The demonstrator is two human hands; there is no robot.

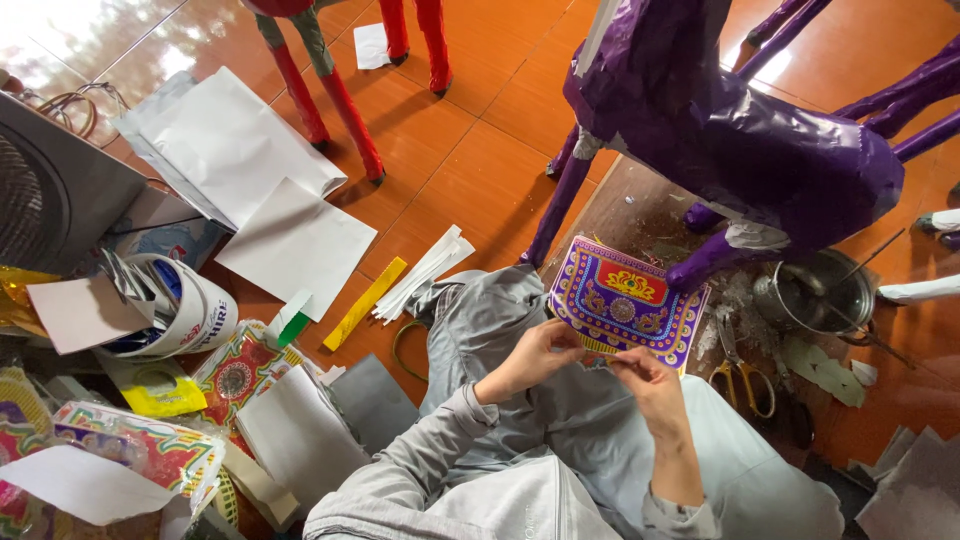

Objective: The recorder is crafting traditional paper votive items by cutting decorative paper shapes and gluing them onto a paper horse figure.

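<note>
purple ornate sheet [622, 300] between both raised hands

Purple-bordered, perhaps floral, patterned paper [622, 299]

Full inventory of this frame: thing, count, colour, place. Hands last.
patterned paper panel: 1, purple, red and yellow, centre, held over the lap
paper horse figure: 1, purple, upper right, standing on the board
red figure legs: several, red, top centre on the tiled floor
white paper sheets: several, white, upper left floor
yellow strip: 1, yellow, floor left of centre
white strips: a bundle, white, beside the yellow strip
metal pot: 1, silver, right
scissors: 1, yellow handles, right of the lap
tape roll: 1, white, left
printed paper stacks: several, multicoloured, lower left
left hand: grip on the panel's lower edge
right hand: grip on the same edge
</note>
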